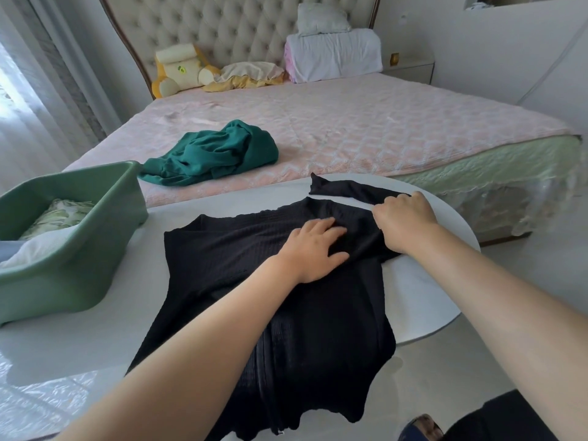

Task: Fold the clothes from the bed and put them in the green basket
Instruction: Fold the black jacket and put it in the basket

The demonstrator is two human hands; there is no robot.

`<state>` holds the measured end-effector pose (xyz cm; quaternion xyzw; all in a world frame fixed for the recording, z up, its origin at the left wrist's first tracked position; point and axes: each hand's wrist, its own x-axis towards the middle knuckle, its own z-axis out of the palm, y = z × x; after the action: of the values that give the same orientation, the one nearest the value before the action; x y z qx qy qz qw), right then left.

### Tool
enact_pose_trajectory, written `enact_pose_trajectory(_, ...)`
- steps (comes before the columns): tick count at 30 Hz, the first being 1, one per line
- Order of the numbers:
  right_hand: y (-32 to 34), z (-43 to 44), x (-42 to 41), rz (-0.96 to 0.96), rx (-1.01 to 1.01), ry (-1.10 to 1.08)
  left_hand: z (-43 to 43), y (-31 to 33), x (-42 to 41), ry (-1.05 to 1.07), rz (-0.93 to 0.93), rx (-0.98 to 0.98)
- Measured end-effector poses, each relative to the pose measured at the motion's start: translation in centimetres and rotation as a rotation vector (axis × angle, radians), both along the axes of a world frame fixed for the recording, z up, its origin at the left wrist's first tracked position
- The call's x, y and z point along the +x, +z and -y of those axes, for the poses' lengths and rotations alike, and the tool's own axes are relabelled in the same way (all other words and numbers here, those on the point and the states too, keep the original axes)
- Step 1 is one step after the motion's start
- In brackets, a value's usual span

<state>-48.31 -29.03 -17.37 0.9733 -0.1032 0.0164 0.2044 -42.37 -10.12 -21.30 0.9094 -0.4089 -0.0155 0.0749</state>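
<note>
Step in hand: we judge this to be folding the sleeve in over the body of the black top.
Where the top lies: spread flat on the white bench, straight in front of us and under both hands.
Long axis: hem near us, neckline away, running roughly toward the bed.
Sleeve: it runs leftward from our right hand along the far edge, with a sliver of bare bench between it and the neckline.
Left hand: fingers straight and spread, pressing flat on the upper chest of the top.
Right hand: fingers curled onto the root of the sleeve; it looks like a pinch, and this is the hand nearer the sleeve.
Green basket: on the bench well to our left, nearer the left hand, with folded pale cloth inside.
Still to do: a teal garment lies crumpled on the bed.
Writing: we can read none.
</note>
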Motion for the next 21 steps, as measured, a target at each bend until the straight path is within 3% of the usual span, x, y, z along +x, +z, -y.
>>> enact_pose_trajectory(2, 0.3, 0.0, 0.1, 0.028, -0.014, 0.022, 0.4, -0.6, -0.3, 0.023, -0.059, 0.122)
enact_pose_trajectory(5, 0.6, -0.5, 0.6, 0.286, -0.047, 0.218, 0.4, 0.0, 0.0, 0.040, -0.163, 0.060)
enact_pose_trajectory(7, 0.6, -1.3, 1.2, 0.489, 0.038, 0.425, 0.2, 0.8, 0.3, 0.053, -0.291, -0.217)
enact_pose_trajectory(9, 0.5, -2.7, 1.8, 0.600, 0.170, 0.579, -0.5, 1.6, 0.5, 0.185, -0.412, -0.615)
enact_pose_trajectory(12, 0.1, -5.2, 2.9, 0.515, 0.294, 0.562, -2.1, 2.6, 1.4, 0.498, -0.739, -1.046)
enact_pose_trajectory(14, -0.2, -6.4, 3.2, 0.342, 0.403, 0.465, -3.5, 2.9, 1.8, 0.570, -0.878, -1.075)
enact_pose_trajectory(21, -1.1, -7.5, 3.5, 0.075, 0.700, 0.338, -5.3, 2.4, 1.8, 0.632, -0.596, -0.921)
